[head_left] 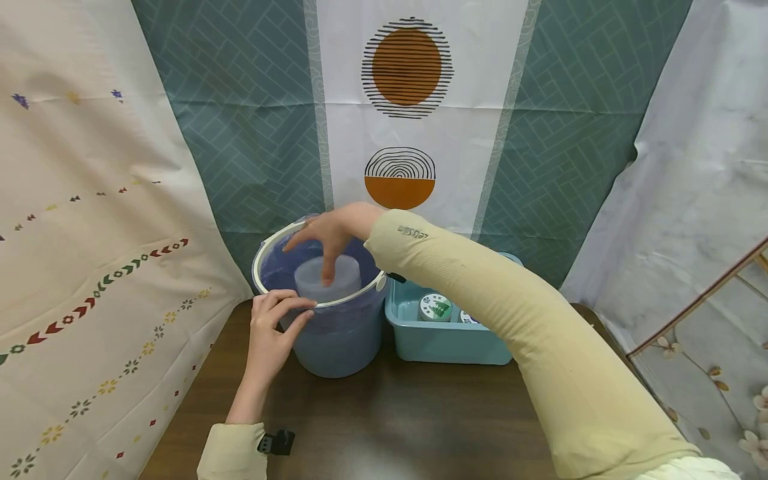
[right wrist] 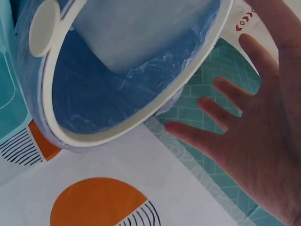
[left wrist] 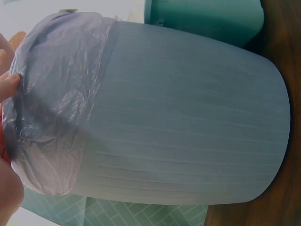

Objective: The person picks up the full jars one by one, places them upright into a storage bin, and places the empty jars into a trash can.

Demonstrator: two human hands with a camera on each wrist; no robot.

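A blue-grey trash bin (head_left: 339,347) stands upright on the table, lined with a translucent plastic bag (left wrist: 61,94) folded over its top under a white rim ring (right wrist: 101,136). My left hand (head_left: 270,333) grips the bin's near-left rim, with the thumb against the bag outside. Inside the bin is a frosted, translucent plastic container (head_left: 306,280), its lower part hidden. My right hand (head_left: 336,235) hovers over the bin's opening. Its fingers are spread in the right wrist view and hold nothing; the thumb points down in front of the container.
Right of the bin, close beside it, stands a light-blue plastic basket (head_left: 450,343) with round-labelled tubs (head_left: 435,307) in it, partly hidden by my right sleeve. Both stand on a dark wooden table (head_left: 396,420). Patterned cloths (head_left: 258,120) hang behind and at the sides.
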